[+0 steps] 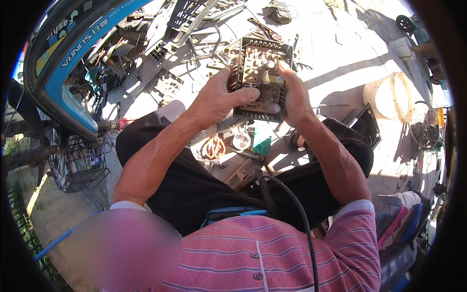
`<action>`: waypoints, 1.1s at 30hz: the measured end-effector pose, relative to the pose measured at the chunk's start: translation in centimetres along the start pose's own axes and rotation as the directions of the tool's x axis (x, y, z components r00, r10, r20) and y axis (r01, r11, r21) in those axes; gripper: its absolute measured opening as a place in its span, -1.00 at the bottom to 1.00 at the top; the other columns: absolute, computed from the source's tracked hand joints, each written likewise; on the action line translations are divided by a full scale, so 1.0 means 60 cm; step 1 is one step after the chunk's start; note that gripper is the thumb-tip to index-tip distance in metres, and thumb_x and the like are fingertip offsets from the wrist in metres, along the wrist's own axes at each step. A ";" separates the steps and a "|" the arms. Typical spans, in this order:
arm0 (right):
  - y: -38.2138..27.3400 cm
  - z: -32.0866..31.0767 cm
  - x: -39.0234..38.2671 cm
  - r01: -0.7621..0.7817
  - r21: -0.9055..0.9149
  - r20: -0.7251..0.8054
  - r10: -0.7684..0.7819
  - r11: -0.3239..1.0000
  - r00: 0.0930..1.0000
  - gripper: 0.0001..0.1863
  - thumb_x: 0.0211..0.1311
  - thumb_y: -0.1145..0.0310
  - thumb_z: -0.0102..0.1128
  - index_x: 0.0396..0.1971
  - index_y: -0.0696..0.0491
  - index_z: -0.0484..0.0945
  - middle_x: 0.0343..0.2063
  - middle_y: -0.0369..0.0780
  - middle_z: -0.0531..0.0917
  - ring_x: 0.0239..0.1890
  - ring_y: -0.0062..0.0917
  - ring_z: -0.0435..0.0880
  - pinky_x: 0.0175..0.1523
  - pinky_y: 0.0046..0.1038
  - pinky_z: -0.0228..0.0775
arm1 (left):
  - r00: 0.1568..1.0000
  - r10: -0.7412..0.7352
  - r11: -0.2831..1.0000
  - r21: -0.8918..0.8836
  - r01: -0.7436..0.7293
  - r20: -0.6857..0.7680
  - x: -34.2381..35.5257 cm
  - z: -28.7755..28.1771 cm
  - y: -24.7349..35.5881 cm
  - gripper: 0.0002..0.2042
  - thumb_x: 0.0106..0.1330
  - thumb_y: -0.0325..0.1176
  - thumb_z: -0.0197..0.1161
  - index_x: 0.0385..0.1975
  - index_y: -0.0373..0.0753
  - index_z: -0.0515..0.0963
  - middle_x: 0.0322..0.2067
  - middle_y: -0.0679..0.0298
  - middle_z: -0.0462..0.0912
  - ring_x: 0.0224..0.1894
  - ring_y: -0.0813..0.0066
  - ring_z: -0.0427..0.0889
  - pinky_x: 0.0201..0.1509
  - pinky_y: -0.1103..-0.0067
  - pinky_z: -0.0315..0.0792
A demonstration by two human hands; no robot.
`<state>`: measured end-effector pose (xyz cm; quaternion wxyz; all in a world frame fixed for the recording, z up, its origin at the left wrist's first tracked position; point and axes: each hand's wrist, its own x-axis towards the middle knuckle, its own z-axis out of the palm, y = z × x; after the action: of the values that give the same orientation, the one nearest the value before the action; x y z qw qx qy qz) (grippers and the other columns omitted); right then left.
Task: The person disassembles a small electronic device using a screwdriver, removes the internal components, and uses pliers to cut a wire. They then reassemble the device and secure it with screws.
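Both my hands hold a black open-topped housing with a brown circuit board (260, 85) inside, raised above the ground in front of me. My left hand (216, 97) grips its left side, with the thumb lying over components on the board. Along the right edge, my right hand (295, 92) is closed round the housing, its thumb near the upper right part of the board. Round, pale components and rows of small parts show on the board; its underside and most of my fingertips are hidden. Below it lie a green circuit board (262, 140) and a coil of orange wire (213, 147).
A whitish bucket (384, 97) lies on its side at the right. Metal frames and scrap parts (204, 36) are strewn at the far left. A blue vehicle panel (73, 104) and a wire basket (80, 165) stand at the left. A black cable (296, 204) crosses my lap.
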<state>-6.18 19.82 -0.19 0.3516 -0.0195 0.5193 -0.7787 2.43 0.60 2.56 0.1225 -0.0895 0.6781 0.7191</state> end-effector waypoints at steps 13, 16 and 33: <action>-0.047 -0.012 -0.005 0.038 0.307 0.030 -0.050 0.951 0.998 -0.48 0.40 -0.06 0.07 0.10 0.06 0.51 -0.08 -0.15 0.70 -0.13 -0.35 0.77 -0.01 -0.19 0.69 | 0.992 0.078 0.994 -0.070 -0.085 -0.098 0.045 -0.034 -0.038 -0.51 0.43 0.01 0.22 0.01 -0.37 0.44 -0.37 0.22 0.64 -0.33 0.53 0.65 -0.21 0.60 0.59; -0.065 -0.028 -0.010 0.045 0.354 0.076 -0.077 0.934 0.994 -0.49 0.47 -0.03 -0.03 0.12 0.09 0.50 -0.05 -0.14 0.70 -0.09 -0.35 0.74 0.03 -0.23 0.66 | 0.961 -0.130 0.880 0.417 0.225 -0.245 0.076 -0.039 -0.089 -0.54 0.33 -0.06 0.32 -0.08 -0.42 0.56 -0.31 0.09 0.70 -0.32 0.40 0.66 -0.24 0.47 0.56; -0.079 -0.053 -0.025 0.026 0.419 -0.128 0.031 0.908 0.991 -0.42 0.46 -0.06 -0.10 0.20 0.11 0.45 0.01 -0.11 0.64 -0.02 -0.29 0.70 0.11 -0.16 0.59 | 0.848 -0.375 0.477 0.706 0.523 -0.375 0.140 0.005 -0.524 0.10 -0.05 -0.05 0.48 0.54 -0.04 -0.04 0.47 -0.04 0.05 0.49 -0.10 0.03 0.50 0.04 0.02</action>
<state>-8.81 24.18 2.76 0.3135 0.1083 0.3619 -0.8712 3.81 2.91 -29.89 0.2755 -0.2616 0.8823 0.2777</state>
